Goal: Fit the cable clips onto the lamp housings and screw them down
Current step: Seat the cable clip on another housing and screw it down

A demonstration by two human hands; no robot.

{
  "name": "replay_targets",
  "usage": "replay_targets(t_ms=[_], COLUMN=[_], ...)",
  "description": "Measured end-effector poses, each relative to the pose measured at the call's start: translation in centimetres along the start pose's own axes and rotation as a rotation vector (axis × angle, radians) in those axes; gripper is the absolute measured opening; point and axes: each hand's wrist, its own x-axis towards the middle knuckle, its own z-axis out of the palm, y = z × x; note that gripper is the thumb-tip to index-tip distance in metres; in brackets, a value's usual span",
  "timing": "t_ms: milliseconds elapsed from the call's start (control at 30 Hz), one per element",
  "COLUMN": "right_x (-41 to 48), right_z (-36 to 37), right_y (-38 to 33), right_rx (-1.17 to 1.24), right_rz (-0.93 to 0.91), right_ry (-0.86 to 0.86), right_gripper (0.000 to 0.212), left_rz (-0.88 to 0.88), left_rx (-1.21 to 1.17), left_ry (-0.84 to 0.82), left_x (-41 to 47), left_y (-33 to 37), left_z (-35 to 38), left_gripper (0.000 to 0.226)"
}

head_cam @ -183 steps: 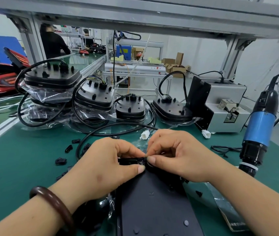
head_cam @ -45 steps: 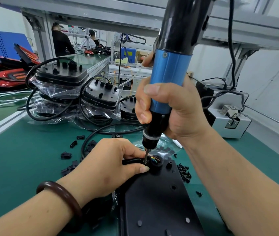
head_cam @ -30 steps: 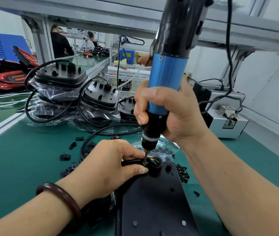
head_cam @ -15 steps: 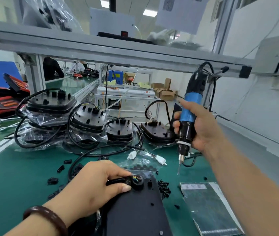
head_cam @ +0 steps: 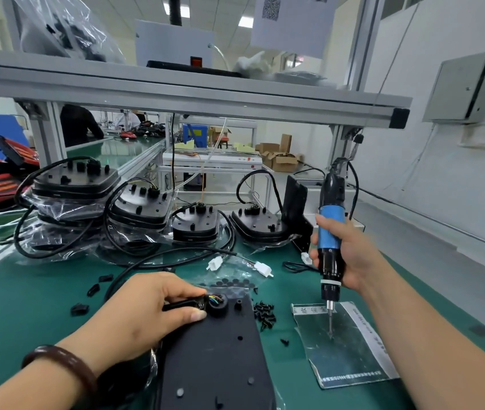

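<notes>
Left hand [head_cam: 143,310] lies curled on the flat black plastic lamp housing [head_cam: 220,359] at the near edge of the green desk [head_cam: 22,306], thumb and forefinger pinching a small black cable clip [head_cam: 188,304] beside its round socket [head_cam: 217,303]. Right hand [head_cam: 353,255] is wrapped around an upright blue-and-black electric screwdriver [head_cam: 331,226], whose bit touches a silvery foil bag [head_cam: 345,359].

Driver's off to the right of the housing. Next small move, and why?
Probably swing the electric screwdriver in the right hand left to the loose black screws and pick one up. Its tip points down at the silver bag, off the lamp housing, no screw visible on it, while the left hand pinches the cable against the housing.
</notes>
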Motion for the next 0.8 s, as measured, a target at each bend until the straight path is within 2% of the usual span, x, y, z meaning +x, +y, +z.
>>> replay_targets(t_ms=[200, 400, 600, 667, 733, 800], right_x=[0.2, 0.4, 0.8, 1.1, 1.4, 1.8], right_z=[-0.2, -0.4, -0.8, -1.2, -1.6, -2.0], right_y=[0.7, 0.9, 0.7, 0.5, 0.5, 0.4], right_rx=[-0.008, -0.098, -0.398, -0.477, -0.550, -0.638], right_rz=[0.044, 0.003, -0.124, -0.141, -0.172, -0.283], right_ry=[-0.002, 0.030, 0.256, 0.312, 0.363, 0.444], right_gripper=[0.030, 0.028, 0.046, 0.048, 0.054, 0.059], left_rz=[-0.025, -0.013, 0.029, -0.013, -0.130, -0.245], left_rx=[0.004, 0.024, 0.045, 0.021, -0.025, 0.088], left_ry=[-0.003, 0.002, -0.029, -0.054, 0.040, 0.135], left_x=[-0.1, -0.2, -0.3, -0.4, -0.1, 0.7], left_y=[0.0, 0.2, 0.4, 0.5, -0.4, -1.7], left_z=[-0.1, -0.1, -0.2, -1.5, -3.8, -6.1], left_gripper=[0.026, 0.026, 0.029, 0.032, 0.039, 0.039])
